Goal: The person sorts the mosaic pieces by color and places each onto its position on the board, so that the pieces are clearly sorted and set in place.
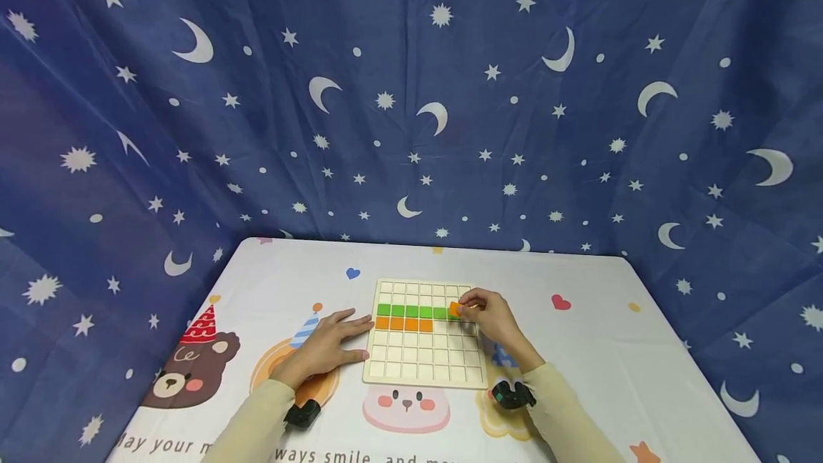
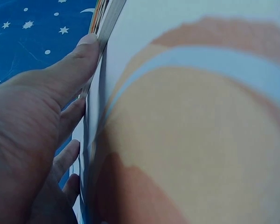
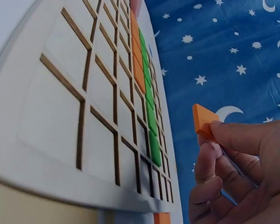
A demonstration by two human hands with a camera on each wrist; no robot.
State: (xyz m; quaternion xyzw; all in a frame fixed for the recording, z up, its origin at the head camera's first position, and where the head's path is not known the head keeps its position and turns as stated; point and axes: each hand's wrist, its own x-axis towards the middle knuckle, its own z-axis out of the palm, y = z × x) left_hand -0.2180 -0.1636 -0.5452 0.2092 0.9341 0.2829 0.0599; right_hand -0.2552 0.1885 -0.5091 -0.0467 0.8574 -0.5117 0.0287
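Observation:
A pale wooden grid board (image 1: 424,356) lies on the table. One row in it holds several green tiles (image 1: 414,311). In the row just nearer to me, several orange tiles (image 1: 396,324) fill the left cells. My right hand (image 1: 490,311) pinches a loose orange tile (image 3: 204,120) between thumb and fingers, above the right end of the green row. That tile is raised off the board in the right wrist view. My left hand (image 1: 328,346) rests flat at the board's left side, fingers spread, with fingertips and thumb right at its edge.
The white tablecloth (image 1: 566,356) carries printed bears, hearts and lettering. A blue curtain (image 1: 411,91) with moons and stars hangs behind and beside the table. At each sleeve cuff sits a black wrist device (image 1: 513,395). An orange bit (image 3: 162,218) shows beyond the board's edge.

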